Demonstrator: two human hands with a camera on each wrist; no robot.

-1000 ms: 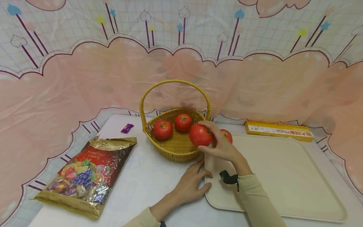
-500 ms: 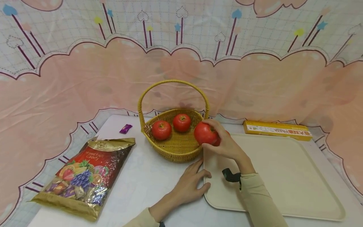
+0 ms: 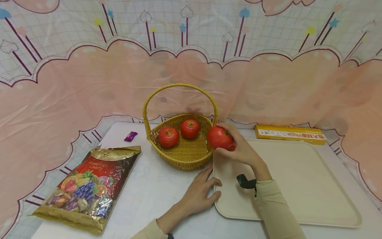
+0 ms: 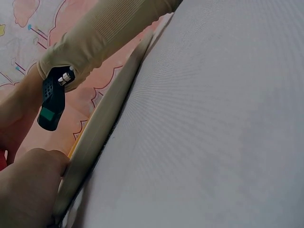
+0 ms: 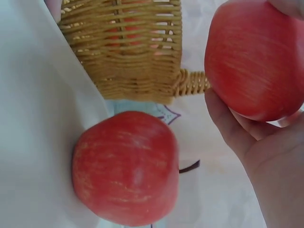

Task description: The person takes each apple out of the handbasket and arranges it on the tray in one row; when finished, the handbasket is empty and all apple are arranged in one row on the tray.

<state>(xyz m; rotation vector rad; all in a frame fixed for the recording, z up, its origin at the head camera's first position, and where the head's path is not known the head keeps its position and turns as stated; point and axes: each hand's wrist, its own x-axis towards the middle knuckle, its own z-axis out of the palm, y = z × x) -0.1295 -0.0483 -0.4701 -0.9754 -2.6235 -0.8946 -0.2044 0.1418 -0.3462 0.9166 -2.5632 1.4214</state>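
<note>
Holding the red apple [image 3: 219,137] in the right hand [image 3: 243,150], with fingers curled round it, by the basket [image 3: 183,163]. Best to go gently, not bumping the second apple [image 5: 126,168]. Resting the left hand [image 3: 198,193], with fingers loose, against the tray [image 3: 298,186].

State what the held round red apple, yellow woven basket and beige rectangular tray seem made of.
Round red apple: smooth, streaked, faintly shiny skin; real fruit or imitation, unclear.
Yellow woven basket: slightly glossy interlaced strands, wicker or plastic.
Beige rectangular tray: probably plastic; smooth, matt, with rounded corners.
</note>
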